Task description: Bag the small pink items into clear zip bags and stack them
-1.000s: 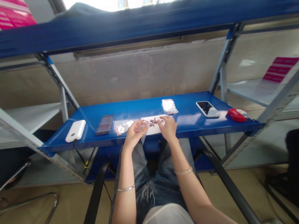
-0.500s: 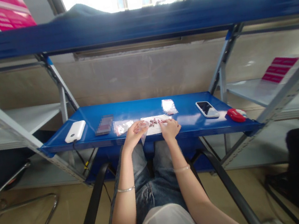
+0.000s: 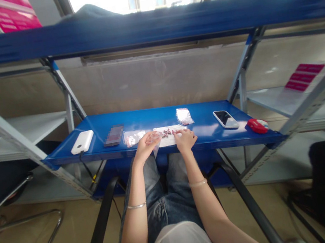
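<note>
A white sheet of paper or cloth lies at the front edge of the blue shelf, with several small dark red pieces scattered over it. On its left, my left hand is closed on a small clear plastic bag, whose thin film also hangs below the fingers. At the sheet's right side is my right hand, thumb and fingers drawn together beside the dark pieces. Whatever lies between those fingertips is too small to make out.
Left on the blue shelf are a white power bank with a cable, a blurred-out item and clear packets. A stack of clear bags, a phone and a red object lie farther right.
Both hands stay nearly in place. The small dark pieces appear slightly rearranged on the sheet; the view has shifted a little.
</note>
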{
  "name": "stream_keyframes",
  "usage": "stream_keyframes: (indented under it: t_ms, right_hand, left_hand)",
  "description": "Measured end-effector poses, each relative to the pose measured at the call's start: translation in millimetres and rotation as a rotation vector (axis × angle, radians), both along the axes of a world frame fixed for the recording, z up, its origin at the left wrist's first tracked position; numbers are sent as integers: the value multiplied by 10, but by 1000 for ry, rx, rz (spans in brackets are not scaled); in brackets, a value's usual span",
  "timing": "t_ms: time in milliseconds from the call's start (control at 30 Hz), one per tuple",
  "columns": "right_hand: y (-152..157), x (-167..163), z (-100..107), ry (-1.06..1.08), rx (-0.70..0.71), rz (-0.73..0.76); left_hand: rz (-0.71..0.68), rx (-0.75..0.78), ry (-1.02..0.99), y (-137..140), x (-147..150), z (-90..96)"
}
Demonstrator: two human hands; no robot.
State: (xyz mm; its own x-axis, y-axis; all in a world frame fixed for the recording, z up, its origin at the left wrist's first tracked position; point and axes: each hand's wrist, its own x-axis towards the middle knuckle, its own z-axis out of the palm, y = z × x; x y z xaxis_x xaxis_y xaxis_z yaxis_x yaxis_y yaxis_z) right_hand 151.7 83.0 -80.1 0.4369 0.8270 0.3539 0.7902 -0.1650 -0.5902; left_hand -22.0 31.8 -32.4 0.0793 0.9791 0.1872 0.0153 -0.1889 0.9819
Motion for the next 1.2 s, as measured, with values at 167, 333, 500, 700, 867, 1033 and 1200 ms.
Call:
stream_keyframes:
  t_ms: [167, 333, 500, 700, 867, 1033, 1200]
  right_hand:
    - [-1, 1, -9, -4, 16, -8]
    - [8, 0, -22, -32, 13, 30]
    - [-7, 2, -20, 13, 27, 24]
    - [-51, 33, 65, 170, 167, 31]
    - [-157, 2, 361, 347, 446, 330]
    - [-303, -135, 592, 390, 449, 723]
    - [-189, -109, 409, 322, 388, 487]
  left_hand:
    - [5, 16, -21, 13, 6, -8]
    - [-3, -3, -25, 8, 18, 2]
    - [-5, -2, -27, 2, 18, 18]
    - [-6, 29, -26, 20, 35, 5]
    - [-34, 38, 0, 55, 58, -31]
    - [-39, 48, -27, 69, 59, -40]
    - [-39, 25, -49, 43, 36, -14]
